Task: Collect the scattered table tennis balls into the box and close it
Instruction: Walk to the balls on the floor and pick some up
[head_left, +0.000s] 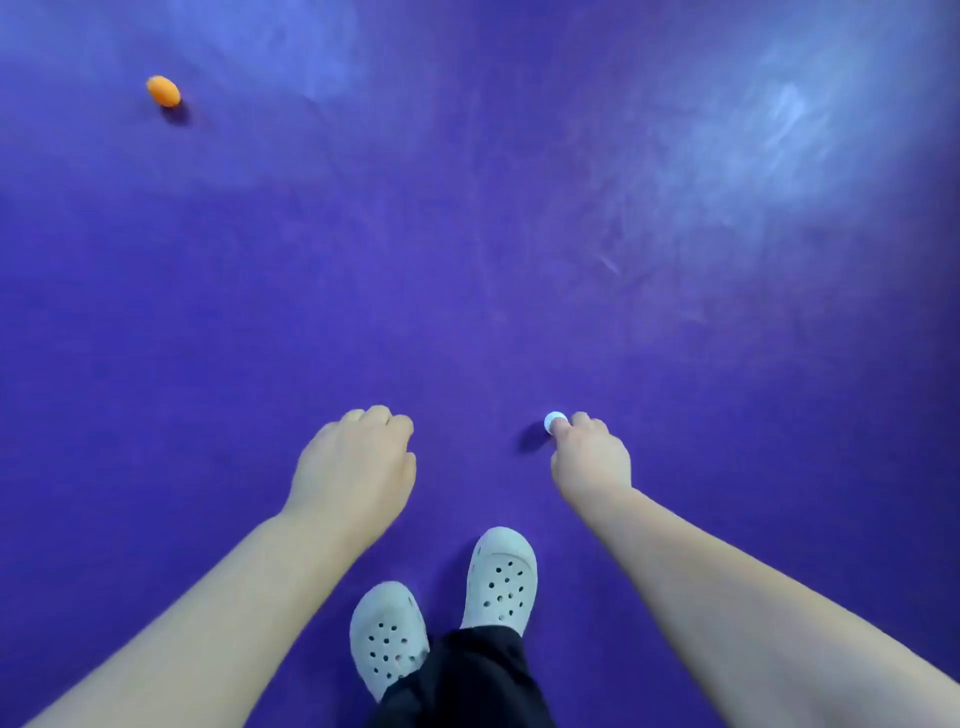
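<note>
The right hand (589, 457) is down near the purple floor (519, 234), fingertips pinched on a white ball (554, 420), likely to lift it for the box, which is out of view. The left hand (356, 467) hangs beside it, fingers curled under; I cannot tell whether it holds anything. An orange ball (163, 91) lies well apart at far left, nothing visible blocking the way, pale shoes (501, 577) near the hands

Blurred orange ball (163, 91), white ball (554, 420) half behind right fingers (565, 428), palm of left hand (353, 467) hidden (contents unclear)
</note>
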